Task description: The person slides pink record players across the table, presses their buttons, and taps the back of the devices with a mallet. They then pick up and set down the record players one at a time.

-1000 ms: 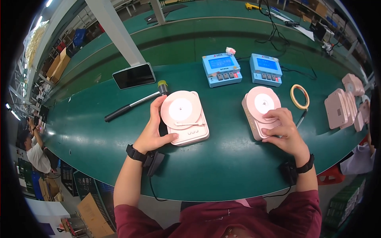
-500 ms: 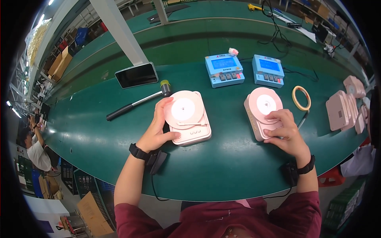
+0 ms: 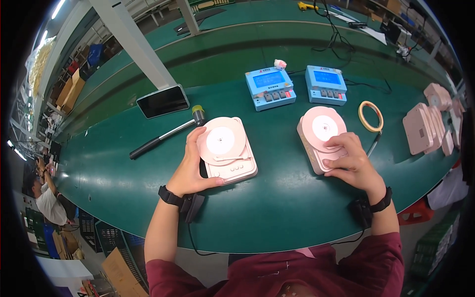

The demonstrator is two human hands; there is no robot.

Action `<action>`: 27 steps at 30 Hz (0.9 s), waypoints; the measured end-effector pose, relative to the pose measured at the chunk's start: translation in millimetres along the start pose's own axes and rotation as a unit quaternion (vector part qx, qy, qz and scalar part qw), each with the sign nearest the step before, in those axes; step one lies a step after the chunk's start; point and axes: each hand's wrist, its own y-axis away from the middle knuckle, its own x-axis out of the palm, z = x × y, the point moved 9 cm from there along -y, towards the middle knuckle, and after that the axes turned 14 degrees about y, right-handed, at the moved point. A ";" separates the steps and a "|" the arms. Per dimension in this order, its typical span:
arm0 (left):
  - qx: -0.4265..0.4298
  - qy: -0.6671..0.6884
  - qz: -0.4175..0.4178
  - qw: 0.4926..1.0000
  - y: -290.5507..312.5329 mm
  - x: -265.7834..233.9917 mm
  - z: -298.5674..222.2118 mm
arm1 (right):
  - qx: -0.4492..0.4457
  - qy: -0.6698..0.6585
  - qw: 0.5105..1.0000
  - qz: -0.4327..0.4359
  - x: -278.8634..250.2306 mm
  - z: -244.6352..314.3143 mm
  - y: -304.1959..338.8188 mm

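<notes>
Two small pink record-player-shaped devices lie on the green table. My left hand (image 3: 188, 173) holds the left pink record player (image 3: 237, 167) by its left side, fingers at the platter's edge and thumb at the near left corner. Its white-centred platter, slim arm and small buttons show. My right hand (image 3: 356, 161) is closed over the lower right part of the right pink record player (image 3: 310, 143); fingers and thumb touch its top near the platter and hide the buttons there.
A mallet (image 3: 161, 139) and a phone-like dark screen (image 3: 163, 101) lie at left. Two blue testers (image 3: 269, 89) with screens stand behind. At right are a tape roll (image 3: 370, 116), a pen-like tool (image 3: 374, 143) and several pink housings (image 3: 420, 128). A person (image 3: 49, 205) is at far left.
The whole view has shifted slightly, with most things a little further left. My left thumb has slid toward the near edge of the left record player. The right hand's hold looks the same.
</notes>
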 end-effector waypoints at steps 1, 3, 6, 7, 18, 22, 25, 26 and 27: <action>-0.001 0.005 0.000 1.000 -0.8 0.3 -0.7 | -0.002 -0.004 1.000 0.000 0.0 -0.2 0.5; -0.004 0.009 -0.002 1.000 -1.0 0.3 -1.0 | -0.001 -0.003 1.000 -0.001 0.0 -0.9 0.9; -0.010 0.022 -0.004 1.000 -0.5 0.3 -0.6 | -0.004 -0.003 1.000 -0.001 0.7 -0.1 0.4; -0.011 0.021 -0.006 1.000 -0.4 0.2 -0.7 | -0.001 0.000 1.000 -0.001 0.2 -0.1 1.3; 0.042 -0.039 0.020 0.998 -0.9 1.3 -13.9 | -0.004 0.006 1.000 -0.003 0.4 0.9 0.1; 0.043 -0.029 0.013 0.999 -5.3 0.9 -12.4 | -0.002 0.010 1.000 -0.007 1.1 -1.2 -0.1; 0.027 -0.015 0.007 0.999 -2.2 -2.0 -8.4 | -0.012 0.008 1.000 -0.023 -0.3 0.0 -1.5; 0.018 -0.007 0.005 1.000 0.1 -2.6 -6.3 | -0.024 0.005 0.999 -0.023 0.7 2.4 -2.2; 0.016 -0.011 -0.007 1.000 2.4 -4.4 -4.9 | -0.019 0.004 1.000 -0.021 2.1 2.2 -3.3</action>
